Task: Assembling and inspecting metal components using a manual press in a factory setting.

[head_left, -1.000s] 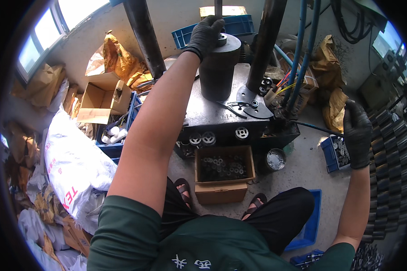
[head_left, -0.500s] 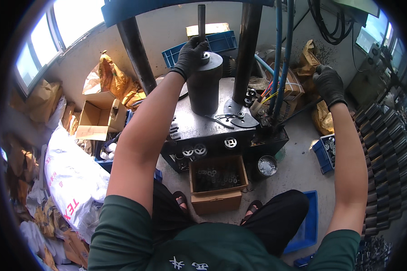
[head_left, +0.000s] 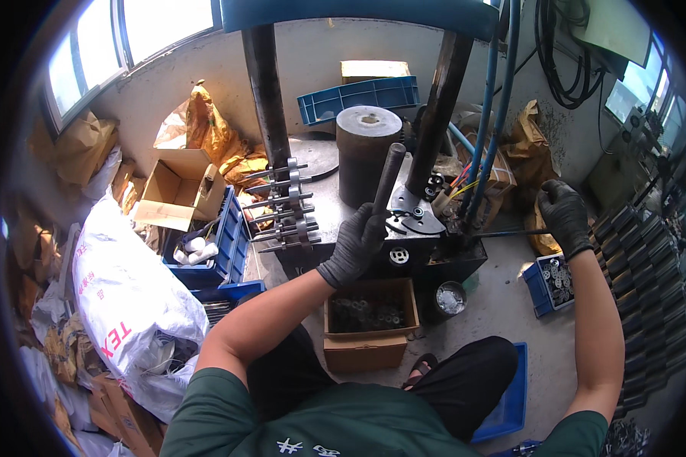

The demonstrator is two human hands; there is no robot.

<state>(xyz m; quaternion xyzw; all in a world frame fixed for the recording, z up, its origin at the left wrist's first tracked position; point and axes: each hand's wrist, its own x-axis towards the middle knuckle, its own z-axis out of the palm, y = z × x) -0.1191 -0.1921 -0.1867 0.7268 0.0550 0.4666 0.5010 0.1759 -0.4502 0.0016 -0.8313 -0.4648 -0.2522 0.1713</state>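
Observation:
My left hand (head_left: 356,242), in a dark grey glove, is closed around a dark metal rod (head_left: 391,175) and holds it tilted over the front of the press table (head_left: 312,196). The rod's lower end is hidden by the hand. Behind it stands a thick metal cylinder (head_left: 366,156) with a hole in its top. My right hand (head_left: 564,217), gloved too, is closed on the outer end of a thin dark lever (head_left: 511,233) reaching out from the press. Several shafts with rings on them (head_left: 290,206) lie along the table's left edge.
Below the table is a cardboard box (head_left: 367,346) of metal parts, beside a round tin (head_left: 450,299). A blue bin (head_left: 543,288) of small rings stands at right, near stacked metal cylinders (head_left: 640,289). A large white sack (head_left: 129,289) lies left. Two dark press columns (head_left: 270,99) flank the cylinder.
My left hand has lifted the rod off the cylinder's top and brought it nearer. The lever has swung down toward me with my right hand. The view has shifted, showing more shafts at left.

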